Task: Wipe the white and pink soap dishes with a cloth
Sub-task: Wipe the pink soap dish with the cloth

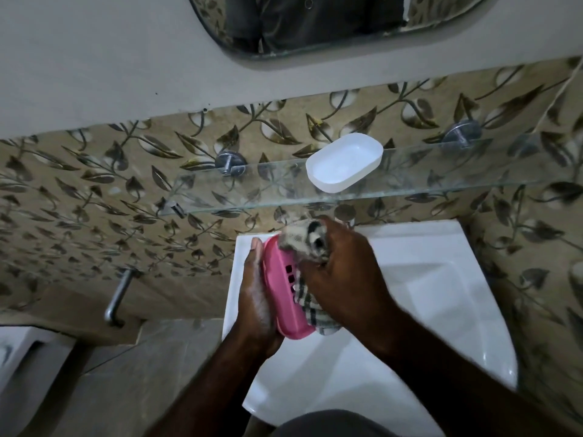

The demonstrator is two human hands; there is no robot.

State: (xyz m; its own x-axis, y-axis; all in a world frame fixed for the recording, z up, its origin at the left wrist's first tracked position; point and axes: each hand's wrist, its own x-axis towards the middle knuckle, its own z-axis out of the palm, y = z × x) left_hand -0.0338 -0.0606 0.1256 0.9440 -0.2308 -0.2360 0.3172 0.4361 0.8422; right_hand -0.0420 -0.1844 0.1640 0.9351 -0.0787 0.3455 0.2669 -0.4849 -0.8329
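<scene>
My left hand (257, 298) grips a pink soap dish (282, 294) along its left edge and holds it over the white sink (426, 298). The dish has small drain slots in its floor. My right hand (342, 272) is closed on a checked grey-and-white cloth (304, 302) and presses it into the dish's right side. The cloth bunches above my fingers and hangs below them. A white soap dish (344, 164) lies by itself on the glass shelf (239, 190) above the sink, hollow side up.
The glass shelf is fixed to a leaf-patterned tiled wall by round metal brackets (230, 162). A mirror (315, 23) hangs above. A metal bar (118, 298) sticks out at lower left, beside a white fixture (15, 351).
</scene>
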